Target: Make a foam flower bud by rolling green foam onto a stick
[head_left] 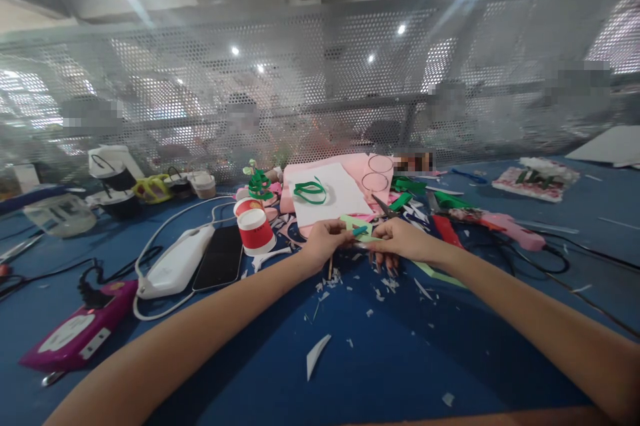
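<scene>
My left hand (324, 243) is closed in a pinch at the left end of a light green paper strip (350, 220). A small teal piece (360, 231) shows by its fingertips; what it is I cannot tell. My right hand (403, 241) pinches the same paper from the right, its lower fingers curled below. More light green paper (440, 275) comes out under the right wrist. A dark pointed blade (384, 205) sticks out just behind the right hand; whether that hand grips it is hidden. White paper scraps (387, 285) lie scattered beneath both hands.
Behind the hands are pink paper (320, 167), a white sheet (345, 193) and a green ribbon loop (310, 191). To the left stand a red-and-white paper cup (256, 233), a black phone (219, 258), a white power bank (176, 261) and a purple power strip (80, 329). A pink glue gun (515, 229) lies right.
</scene>
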`<state>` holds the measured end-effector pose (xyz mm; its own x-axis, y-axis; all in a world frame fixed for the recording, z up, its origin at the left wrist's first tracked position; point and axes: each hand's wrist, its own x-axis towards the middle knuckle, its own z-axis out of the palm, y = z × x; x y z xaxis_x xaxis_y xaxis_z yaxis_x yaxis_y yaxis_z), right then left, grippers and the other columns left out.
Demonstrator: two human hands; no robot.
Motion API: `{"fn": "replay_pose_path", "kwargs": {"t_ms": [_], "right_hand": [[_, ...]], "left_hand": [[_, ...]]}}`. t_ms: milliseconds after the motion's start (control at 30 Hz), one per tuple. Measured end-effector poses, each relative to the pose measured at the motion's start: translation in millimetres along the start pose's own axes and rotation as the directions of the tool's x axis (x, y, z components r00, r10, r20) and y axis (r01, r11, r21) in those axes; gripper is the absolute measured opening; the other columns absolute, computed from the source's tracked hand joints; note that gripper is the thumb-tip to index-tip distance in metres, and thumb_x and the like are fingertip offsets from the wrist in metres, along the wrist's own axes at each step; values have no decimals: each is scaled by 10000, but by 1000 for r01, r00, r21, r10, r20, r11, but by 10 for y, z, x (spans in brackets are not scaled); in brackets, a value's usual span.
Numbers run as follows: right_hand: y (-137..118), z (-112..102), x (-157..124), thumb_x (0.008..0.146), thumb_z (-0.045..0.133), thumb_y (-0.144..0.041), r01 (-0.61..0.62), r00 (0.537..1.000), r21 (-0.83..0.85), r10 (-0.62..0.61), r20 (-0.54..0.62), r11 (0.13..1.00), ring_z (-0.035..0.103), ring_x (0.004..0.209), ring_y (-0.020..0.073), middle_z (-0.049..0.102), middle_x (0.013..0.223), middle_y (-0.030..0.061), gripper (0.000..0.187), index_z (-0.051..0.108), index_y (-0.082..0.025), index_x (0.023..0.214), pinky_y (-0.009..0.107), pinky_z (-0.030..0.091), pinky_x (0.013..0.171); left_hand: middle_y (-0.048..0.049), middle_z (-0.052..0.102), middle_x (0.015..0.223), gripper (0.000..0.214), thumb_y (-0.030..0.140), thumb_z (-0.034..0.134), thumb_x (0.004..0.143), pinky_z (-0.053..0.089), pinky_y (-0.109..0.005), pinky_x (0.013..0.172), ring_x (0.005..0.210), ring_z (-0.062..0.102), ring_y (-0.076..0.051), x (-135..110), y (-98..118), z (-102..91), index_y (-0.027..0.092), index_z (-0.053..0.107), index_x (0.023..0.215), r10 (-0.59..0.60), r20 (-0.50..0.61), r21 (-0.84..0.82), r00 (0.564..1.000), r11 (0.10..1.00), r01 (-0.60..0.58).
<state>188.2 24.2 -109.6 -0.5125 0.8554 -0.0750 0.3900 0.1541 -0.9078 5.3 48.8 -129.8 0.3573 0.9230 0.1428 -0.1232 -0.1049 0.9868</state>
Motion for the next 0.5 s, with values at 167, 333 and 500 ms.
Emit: {"fn": "replay_pose_path", "kwargs": {"t_ms": [167, 333, 500], "right_hand": [[-35, 5, -27, 690, 620, -503, -3, 1000, -8, 3, -4, 1000, 518, 349, 89, 639, 541, 38, 368, 547, -148, 627, 232, 459, 393], [-54, 20, -42, 711, 603, -497, -4, 1000, -54, 4, -2, 999, 524, 351, 93, 639, 526, 15, 357, 537, -152, 648, 215, 434, 381], [-15, 29, -17, 706, 616, -481, 18, 999, -33, -17, 28, 999, 537, 360, 100, 632, 521, 14, 344, 528, -154, 642, 217, 443, 385]], "left_hand": [[12, 604, 595, 339, 362, 772, 487, 449, -232, 590, 537, 543, -86, -12, 11, 6, 119, 619, 668, 5, -13, 1, 1000, 1000, -5], [9, 595, 583, 315, 339, 774, 491, 439, -225, 570, 540, 537, -85, -31, 43, 19, 118, 594, 625, 17, 5, -24, 1000, 1000, -16], [28, 562, 617, 445, 276, 752, 556, 421, -215, 598, 557, 517, -66, -37, 48, -2, 136, 634, 961, 57, 91, -7, 994, 998, -57]]}}
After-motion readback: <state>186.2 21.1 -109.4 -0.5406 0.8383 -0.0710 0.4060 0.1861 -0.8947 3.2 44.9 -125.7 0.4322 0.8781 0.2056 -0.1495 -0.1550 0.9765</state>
